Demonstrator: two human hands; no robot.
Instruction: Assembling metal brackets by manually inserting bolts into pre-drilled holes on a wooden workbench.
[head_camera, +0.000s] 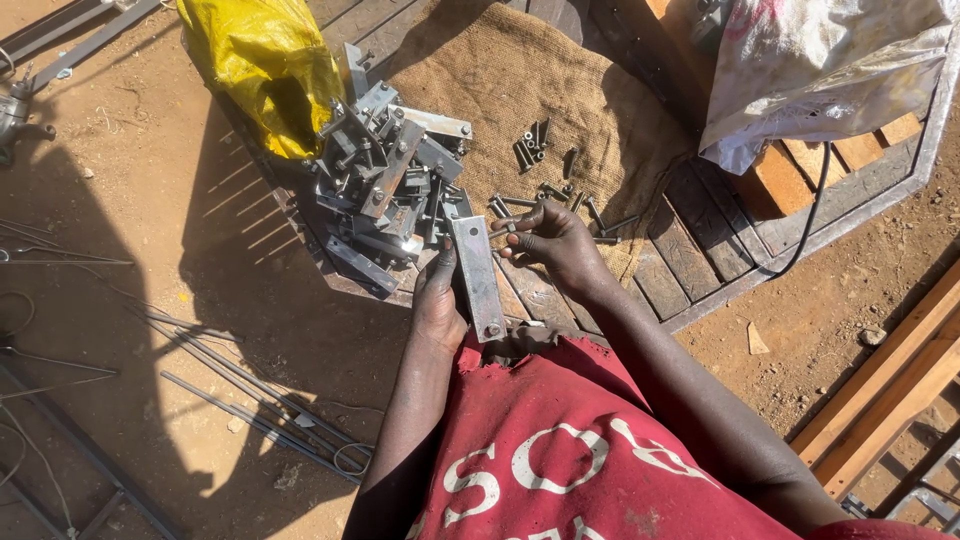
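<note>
Just in front of the pile of metal brackets (385, 180), the left hand (438, 300) grips a flat steel plate (478, 275), fingers wrapped round its left edge. Its long axis runs from the pile toward the body. The right hand (555, 240) pinches a small bolt (503, 228) at the plate's end nearest the pile; loose bolts (535, 140) lie on burlap (520, 90) beyond

A flat steel bracket (478, 276) stands nearly upright and lengthwise away from the person, a grey rectangular plate that catches the sun. A bolt head sits in a hole near its lower end, and another hole shows near its top. A dark bolt (503, 229) lies level at the plate's upper right edge, its tip touching the plate near the top hole.
</note>
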